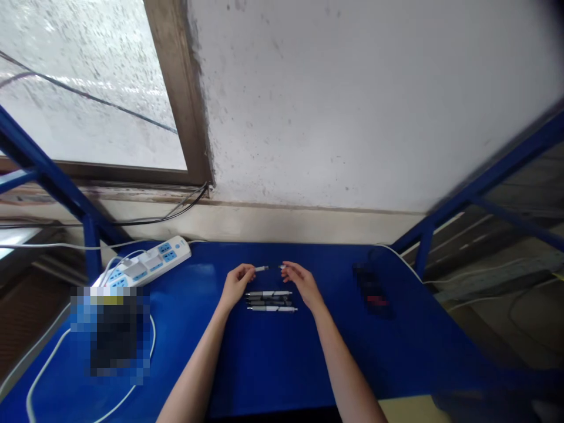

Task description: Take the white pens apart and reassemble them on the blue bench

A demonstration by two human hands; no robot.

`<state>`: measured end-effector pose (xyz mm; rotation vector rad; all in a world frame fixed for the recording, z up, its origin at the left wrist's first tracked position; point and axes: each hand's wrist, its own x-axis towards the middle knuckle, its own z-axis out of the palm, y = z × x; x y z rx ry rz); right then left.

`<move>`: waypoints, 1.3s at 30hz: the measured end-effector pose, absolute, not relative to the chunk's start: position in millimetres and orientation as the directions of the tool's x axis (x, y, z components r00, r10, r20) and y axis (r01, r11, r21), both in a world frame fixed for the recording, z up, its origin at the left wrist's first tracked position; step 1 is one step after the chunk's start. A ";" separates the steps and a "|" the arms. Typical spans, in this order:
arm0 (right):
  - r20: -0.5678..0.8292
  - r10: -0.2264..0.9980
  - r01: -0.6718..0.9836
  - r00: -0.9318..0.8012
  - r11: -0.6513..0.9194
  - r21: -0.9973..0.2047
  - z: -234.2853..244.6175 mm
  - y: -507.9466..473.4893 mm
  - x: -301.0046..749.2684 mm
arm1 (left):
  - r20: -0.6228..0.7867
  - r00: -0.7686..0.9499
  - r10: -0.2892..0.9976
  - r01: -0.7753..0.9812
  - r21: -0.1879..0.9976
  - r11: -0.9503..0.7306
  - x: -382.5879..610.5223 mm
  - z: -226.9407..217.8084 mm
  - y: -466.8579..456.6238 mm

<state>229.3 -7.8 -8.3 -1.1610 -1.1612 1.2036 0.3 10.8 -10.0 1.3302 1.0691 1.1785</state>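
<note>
Pinching a white pen part [262, 268] in my left hand [237, 286] and a smaller piece [282, 267] in my right hand [303, 284] beyond the pens [271, 303], I'm seemingly joining or parting them (can't tell which), so the next move calls for steady alignment.

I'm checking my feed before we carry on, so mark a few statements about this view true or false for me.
1. The left hand holds a white, pen-like piece. True.
2. The right hand lies flat on the power strip. False: its fingertips are at a small whitish piece, well away from the strip.
3. Several pens lie side by side on the blue table. True.
4. The power strip is to the right of both hands. False: it is to their left.
5. The window is at the upper left of the picture. True.
</note>
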 end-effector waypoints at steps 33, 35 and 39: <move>0.096 0.987 0.141 0.129 0.077 -0.987 -22.1 -14.2 242.8 | 0.024 0.085 0.996 -0.134 0.991 -0.012 -3.1 -17.1 15.7; 0.081 0.986 0.060 0.147 0.073 -0.996 -20.0 -15.3 239.9 | 0.017 0.108 0.994 -0.093 0.996 -0.007 -2.9 -16.0 14.8; 0.076 0.991 -0.076 0.110 0.084 -0.994 -18.8 -17.4 233.2 | 0.016 0.142 0.990 -0.006 1.000 -0.015 -2.7 -16.0 13.6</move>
